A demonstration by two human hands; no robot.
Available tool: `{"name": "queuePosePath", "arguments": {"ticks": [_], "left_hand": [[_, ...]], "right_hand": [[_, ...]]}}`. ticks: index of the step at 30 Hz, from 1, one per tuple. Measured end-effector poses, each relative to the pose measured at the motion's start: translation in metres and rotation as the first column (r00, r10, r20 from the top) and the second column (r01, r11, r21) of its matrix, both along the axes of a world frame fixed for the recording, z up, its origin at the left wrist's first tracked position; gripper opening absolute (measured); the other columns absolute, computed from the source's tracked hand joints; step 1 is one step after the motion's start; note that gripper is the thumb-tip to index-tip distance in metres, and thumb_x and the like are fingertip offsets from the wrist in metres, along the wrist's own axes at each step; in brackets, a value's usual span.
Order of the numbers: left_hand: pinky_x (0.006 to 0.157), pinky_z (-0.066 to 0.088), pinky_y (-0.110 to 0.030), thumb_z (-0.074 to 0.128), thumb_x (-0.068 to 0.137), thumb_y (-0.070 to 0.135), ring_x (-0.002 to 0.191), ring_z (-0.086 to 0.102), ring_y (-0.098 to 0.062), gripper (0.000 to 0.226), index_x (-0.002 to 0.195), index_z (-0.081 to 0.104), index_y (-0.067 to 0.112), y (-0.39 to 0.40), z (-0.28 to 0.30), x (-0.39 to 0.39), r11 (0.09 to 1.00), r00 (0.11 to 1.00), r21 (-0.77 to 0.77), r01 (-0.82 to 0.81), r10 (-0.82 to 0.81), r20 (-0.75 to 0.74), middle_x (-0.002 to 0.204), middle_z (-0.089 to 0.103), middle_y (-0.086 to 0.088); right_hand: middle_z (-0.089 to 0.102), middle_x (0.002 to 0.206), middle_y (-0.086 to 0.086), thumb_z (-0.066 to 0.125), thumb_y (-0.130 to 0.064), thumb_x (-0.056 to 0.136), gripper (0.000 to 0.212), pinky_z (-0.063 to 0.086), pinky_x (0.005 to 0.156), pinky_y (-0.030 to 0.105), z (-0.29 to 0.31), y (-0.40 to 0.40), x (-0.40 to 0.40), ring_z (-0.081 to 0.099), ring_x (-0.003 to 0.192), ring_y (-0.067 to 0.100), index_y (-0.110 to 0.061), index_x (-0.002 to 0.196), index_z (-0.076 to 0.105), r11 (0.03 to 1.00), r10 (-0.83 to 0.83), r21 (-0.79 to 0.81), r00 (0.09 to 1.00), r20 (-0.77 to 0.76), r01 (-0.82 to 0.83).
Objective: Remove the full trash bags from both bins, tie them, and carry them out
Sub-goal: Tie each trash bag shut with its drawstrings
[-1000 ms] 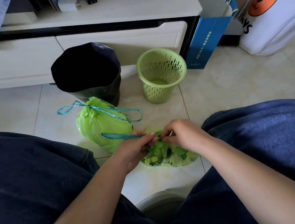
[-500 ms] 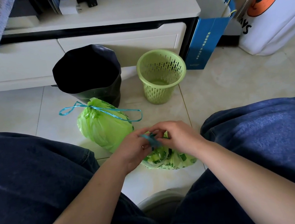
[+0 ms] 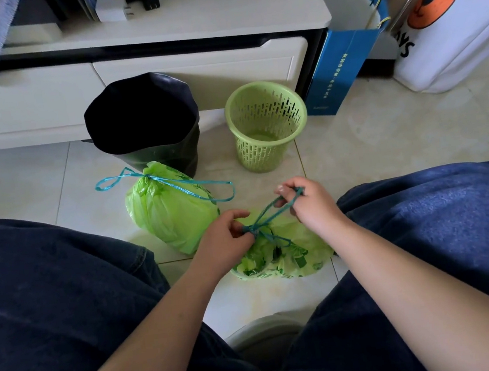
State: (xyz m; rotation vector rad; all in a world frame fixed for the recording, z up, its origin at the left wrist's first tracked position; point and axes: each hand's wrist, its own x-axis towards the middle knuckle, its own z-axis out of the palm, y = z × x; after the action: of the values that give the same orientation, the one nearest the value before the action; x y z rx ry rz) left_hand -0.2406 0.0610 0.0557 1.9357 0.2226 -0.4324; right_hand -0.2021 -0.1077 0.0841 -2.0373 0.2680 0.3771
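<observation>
Two green trash bags lie on the tiled floor between my knees. The left bag (image 3: 173, 214) is tied shut, and its teal drawstring loops lie loose on top. The right bag (image 3: 288, 256) is gathered at its neck. My left hand (image 3: 228, 239) pinches the knot at that neck. My right hand (image 3: 306, 202) is shut on the teal drawstring (image 3: 273, 209) and holds it taut, up and to the right. Behind the bags stand a black-lined bin (image 3: 144, 123) and a green slotted basket (image 3: 267, 124), which holds no bag.
A white low cabinet (image 3: 163, 72) runs along the back. A blue paper bag (image 3: 343, 70) and a white bag with an orange print (image 3: 450, 24) stand at the right. My jeans-clad legs flank the bags on both sides.
My right hand has moved up and to the right, drawing the drawstring out from the bag's neck. My left hand has stayed at the knot.
</observation>
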Motion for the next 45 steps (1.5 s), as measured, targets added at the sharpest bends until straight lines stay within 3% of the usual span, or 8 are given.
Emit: {"name": "queuePosePath", "arguments": {"ticks": [9,12,17,24,30,37,41,45], "left_hand": [[0.061,0.041,-0.032,0.052,0.089,0.034,0.067,0.051,-0.015,0.021,0.107,0.06,0.027,0.001,0.012,-0.002,0.879,0.953,0.455,0.139,-0.244,0.181,0.066,0.051,0.009],[0.063,0.044,-0.031,0.052,0.089,0.041,0.071,0.057,-0.016,0.02,0.099,0.064,0.028,0.007,0.012,-0.001,0.897,0.962,0.424,0.124,-0.214,0.171,0.072,0.063,0.007],[0.054,0.035,-0.032,0.051,0.089,0.044,0.058,0.049,-0.018,0.036,0.071,0.062,0.014,0.02,0.009,-0.001,0.888,0.959,0.446,0.113,-0.215,0.184,0.055,0.05,0.001],[0.055,0.035,-0.027,0.045,0.093,0.039,0.056,0.047,-0.01,0.036,0.06,0.056,0.03,0.036,0.0,-0.011,0.934,0.983,0.34,0.11,-0.153,0.103,0.052,0.046,0.004],[0.063,0.032,-0.031,0.039,0.097,0.033,0.069,0.049,-0.021,0.042,0.058,0.054,0.028,0.063,-0.018,-0.024,0.885,0.979,0.419,0.202,-0.181,-0.09,0.058,0.046,0.006],[0.071,0.042,-0.031,0.046,0.093,0.039,0.074,0.057,-0.023,0.034,0.069,0.067,0.027,0.069,-0.003,-0.026,0.974,0.999,0.224,-0.04,0.045,-0.014,0.069,0.062,-0.004],[0.074,0.043,-0.034,0.059,0.082,0.041,0.076,0.057,-0.021,0.02,0.069,0.072,0.032,0.063,0.019,-0.02,0.97,0.963,-0.018,-0.243,0.244,0.117,0.085,0.068,-0.022],[0.078,0.043,-0.037,0.06,0.073,0.046,0.079,0.054,-0.015,0.02,0.062,0.069,0.031,0.057,0.035,-0.021,0.901,0.912,-0.216,-0.376,0.401,0.088,0.074,0.065,-0.002]], "right_hand": [[0.062,0.072,-0.002,0.045,-0.012,0.093,0.022,0.031,0.046,0.023,-0.005,-0.019,0.008,0.039,0.051,0.01,-0.019,0.103,0.064,0.94,-0.297,0.121,0.939,-0.175,0.32],[0.062,0.075,0.0,0.043,-0.01,0.093,0.023,0.029,0.044,0.023,-0.007,-0.025,0.01,0.039,0.051,0.01,-0.019,0.102,0.063,0.914,-0.352,0.139,0.916,-0.191,0.38],[0.056,0.077,0.0,0.039,-0.011,0.095,0.025,0.029,0.036,0.017,-0.011,-0.035,0.012,0.039,0.049,0.01,-0.021,0.087,0.06,0.787,-0.507,0.262,0.827,-0.242,0.559],[0.043,0.063,-0.001,0.03,-0.003,0.093,0.034,0.023,0.032,0.013,-0.018,-0.041,0.013,0.032,0.03,0.003,-0.02,0.085,0.058,0.727,-0.527,0.322,0.794,-0.305,0.606],[0.036,0.064,0.0,0.019,-0.004,0.091,0.038,0.019,0.028,0.013,-0.015,-0.055,0.02,0.025,0.023,0.004,-0.013,0.079,0.054,0.45,-0.679,0.368,0.58,-0.45,0.813],[0.038,0.062,-0.001,0.025,-0.002,0.088,0.034,0.024,0.031,0.013,-0.008,-0.048,0.018,0.03,0.029,0.003,-0.015,0.076,0.054,0.556,-0.682,0.371,0.664,-0.307,0.743],[0.048,0.06,-0.001,0.036,-0.01,0.083,0.023,0.032,0.043,0.02,0.004,-0.034,0.014,0.04,0.044,0.01,-0.018,0.066,0.049,0.798,-0.514,0.221,0.825,-0.237,0.561],[0.055,0.043,-0.007,0.042,-0.012,0.086,0.027,0.044,0.068,0.029,0.013,-0.014,0.007,0.053,0.059,0.015,-0.016,0.06,0.049,0.91,-0.369,0.132,0.912,-0.178,0.394]]}}
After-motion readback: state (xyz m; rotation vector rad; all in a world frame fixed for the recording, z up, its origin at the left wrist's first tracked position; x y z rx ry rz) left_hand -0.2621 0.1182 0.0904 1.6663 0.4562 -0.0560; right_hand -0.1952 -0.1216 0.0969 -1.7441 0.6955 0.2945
